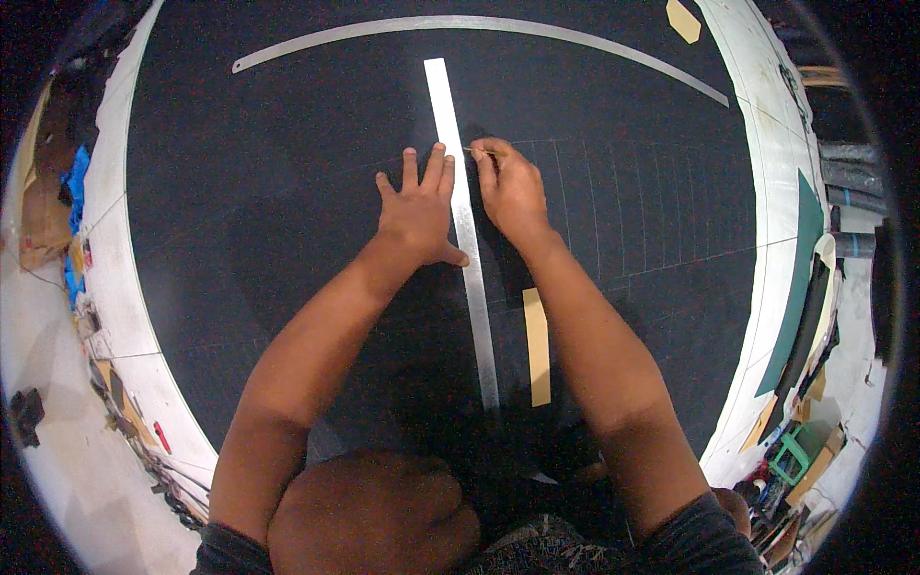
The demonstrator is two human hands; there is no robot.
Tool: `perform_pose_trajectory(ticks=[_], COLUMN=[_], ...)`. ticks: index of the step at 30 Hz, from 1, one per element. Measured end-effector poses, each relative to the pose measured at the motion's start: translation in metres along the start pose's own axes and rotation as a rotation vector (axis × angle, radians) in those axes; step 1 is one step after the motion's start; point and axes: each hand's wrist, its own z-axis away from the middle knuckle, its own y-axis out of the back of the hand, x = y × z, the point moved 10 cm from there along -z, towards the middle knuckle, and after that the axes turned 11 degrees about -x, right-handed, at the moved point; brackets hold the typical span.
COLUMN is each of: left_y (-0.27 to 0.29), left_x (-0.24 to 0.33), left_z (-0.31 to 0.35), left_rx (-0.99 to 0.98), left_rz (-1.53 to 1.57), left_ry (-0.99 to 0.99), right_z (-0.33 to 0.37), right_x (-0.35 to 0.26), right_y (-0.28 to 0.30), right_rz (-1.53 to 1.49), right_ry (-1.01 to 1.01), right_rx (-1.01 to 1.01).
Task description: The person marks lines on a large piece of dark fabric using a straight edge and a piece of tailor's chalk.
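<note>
A straight metal ruler [479, 326] lies lengthwise across a large sheet of black material [287, 115]. My left hand [418, 216] rests with spread fingers on the sheet and the ruler; the thumb and nearest fingertips touch the metal. On the other side, my right hand [514, 189] pinches a thin, yellowish pen-like tool [489, 152], its tip at the ruler's right edge. Pale, thin parallel lines run over the sheet to the right of this hand, between two longer crossing lines. Beside my right forearm lies a narrow tan card strip [539, 355].
A second long metal ruler [460, 22] spans the far part of the sheet. Near the far right edge sits a small tan card piece [683, 21]. White table surface [776, 211] borders the sheet. Past it on the right are a dark green sheet [795, 287] and a green-framed object [791, 454].
</note>
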Motion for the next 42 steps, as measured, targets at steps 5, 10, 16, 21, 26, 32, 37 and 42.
perform_pose_trajectory(ticks=[5, 10, 16, 21, 26, 32, 37, 42], left_y=[0.003, 0.002, 0.002, 0.002, 0.002, 0.000, -0.004, 0.000], left_x=[0.005, -0.001, 0.002, 0.002, 0.000, -0.005, -0.007, -0.006], left_z=[0.000, 0.001, 0.001, 0.000, 0.000, 0.001, 0.000, 0.004], left_rx=[0.005, 0.006, 0.000, -0.001, -0.008, -0.002, 0.005, 0.027], left_rz=[0.007, 0.020, 0.002, 0.004, 0.004, 0.009, 0.026, 0.051], left_ry=[-0.008, 0.003, -0.007, 0.003, -0.006, -0.005, -0.016, -0.032], right_z=[0.001, 0.069, 0.157, 0.177, 0.180, 0.155, 0.049, 0.017], right_x=[-0.011, -0.013, -0.006, 0.002, 0.003, -0.002, -0.011, -0.018], right_y=[-0.005, -0.018, -0.013, -0.011, -0.013, -0.023, -0.018, 0.022], right_rz=[0.214, 0.235, 0.203, 0.139, 0.128, 0.163, 0.154, -0.131], right_ry=[0.107, 0.158, 0.061, -0.006, -0.029, 0.080, 0.063, 0.025], right_rx=[-0.116, -0.320, -0.487, -0.501, -0.512, -0.441, -0.272, 0.010])
